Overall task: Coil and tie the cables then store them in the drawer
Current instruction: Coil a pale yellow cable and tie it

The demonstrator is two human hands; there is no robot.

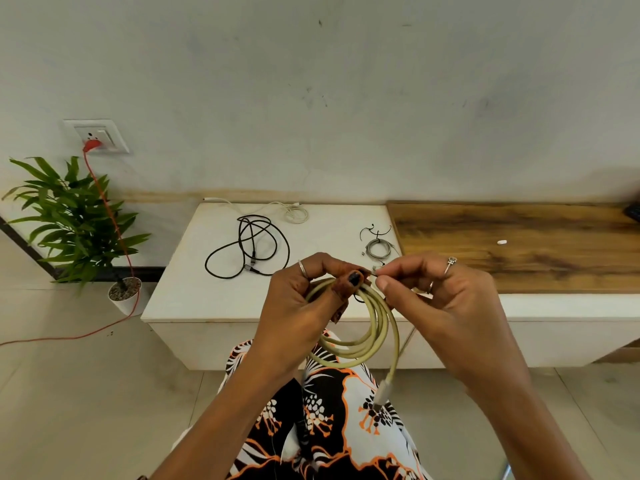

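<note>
Gripping the coiled beige rubber-sheathed cable (360, 327) at its top, our left hand (304, 306) keeps the loops bunched so they cannot spring apart, while our right hand (440, 299) pinches a thin tie (375, 271) against the bundle, apparently to bind it. The coil hangs above our lap, just in front of the white surface (214, 296), its plug end dangling free. On that surface a loose black cable (247, 247), a thin white cable (294, 213) and a small grey tied coil (379, 249) wait.

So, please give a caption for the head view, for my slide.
Left hand grips a coiled beige cable while right hand pinches a tie at its top.
</note>
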